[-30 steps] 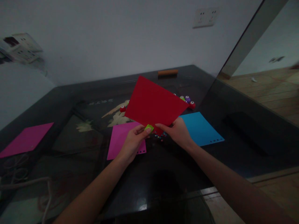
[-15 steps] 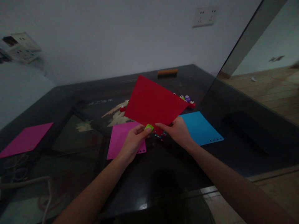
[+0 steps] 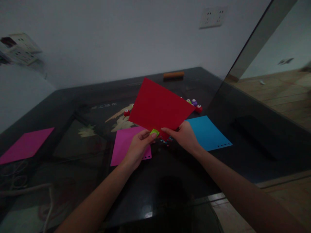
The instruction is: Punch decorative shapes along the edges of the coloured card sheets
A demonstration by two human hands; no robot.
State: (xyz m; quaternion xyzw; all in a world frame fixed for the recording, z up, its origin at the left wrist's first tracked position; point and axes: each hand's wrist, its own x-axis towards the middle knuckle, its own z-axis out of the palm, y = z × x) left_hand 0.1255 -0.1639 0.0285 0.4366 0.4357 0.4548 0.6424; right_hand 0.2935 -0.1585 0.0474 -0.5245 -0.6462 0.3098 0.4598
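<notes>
My left hand [image 3: 138, 144] is closed around a small yellow-green hole punch [image 3: 154, 132], thumb on top, at the near edge of a red sheet of paper [image 3: 161, 108]. Gripping that same sheet near its lower right edge is my right hand [image 3: 186, 136], thumb over the paper. The sheet is held tilted above the table. Small coloured paper dots [image 3: 167, 141] lie scattered beneath the hands. A pink sheet [image 3: 123, 144], partly behind my left hand, and a blue sheet [image 3: 206, 132] beyond my right hand both have a row of holes along the near edge.
The dark glossy table [image 3: 155, 187] carries another pink sheet [image 3: 28, 145] at left. Small round pieces with white tops, one red [image 3: 126, 112] and one purple [image 3: 194, 102] among several, sit behind the red sheet. A brown roll [image 3: 173, 75] lies near the wall; a white cable [image 3: 26, 188] runs at lower left.
Both hands keep their hold on the red sheet and the hole punch almost unchanged. The whole view has shifted very slightly.
</notes>
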